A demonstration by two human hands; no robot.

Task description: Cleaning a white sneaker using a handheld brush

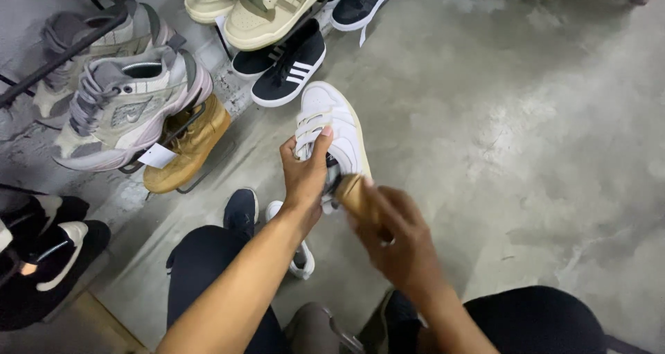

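Head view. Left hand point(303, 177) grips a white sneaker point(339, 129) from its inner side, thumb up over the white laces, fingers wrapped around the shoe's middle. The sneaker is held off the concrete floor point(526, 118), toe pointing away from the camera, cream sole edge visible along its right side.

Right hand point(402, 240) is closed around a wooden-handled brush point(355, 191); the hand and brush are motion-blurred. The brush end sits against the heel end of the sneaker, just right of the left hand's fingers. Bristles cannot be made out.

Below the hands: the person's knees in dark trousers, and a dark blue shoe point(242, 208) on the floor beside the left forearm.

Upper left: a metal rack point(62, 49) carrying a grey chunky sneaker point(128, 108); a tan boot point(188, 146) with a white tag lies just beneath it. Further back, a black shoe with white stripes point(291, 68) and a cream sneaker point(273, 7) stand on the floor, well apart from the hands.
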